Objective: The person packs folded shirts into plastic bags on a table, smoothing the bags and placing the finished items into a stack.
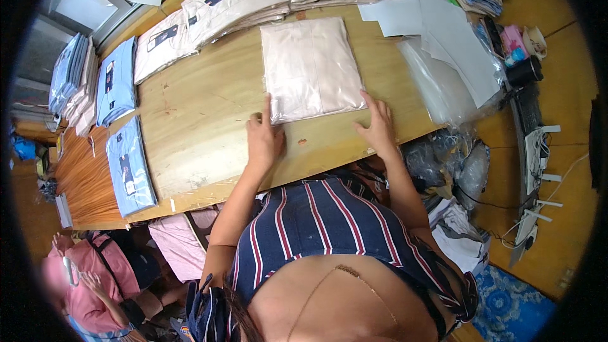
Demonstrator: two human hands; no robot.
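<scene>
A pale pink folded garment in a clear plastic bag [313,66] lies flat on the wooden table in front of me, its back showing no label. My left hand [265,141] is at its near left corner. The index finger stretches along the bag's left edge and the thumb stands apart. At the near right corner is my right hand [379,128], with thumb and index finger spread and the index fingertip at the bag's edge. Neither hand grips the bag.
Bagged pale garments [234,3] line the table's far side. Bagged blue shirts [130,164] lie at the left. White sheets [459,50] rest over empty clear bags [430,82] at the right. Another person in pink [104,278] sits at the lower left.
</scene>
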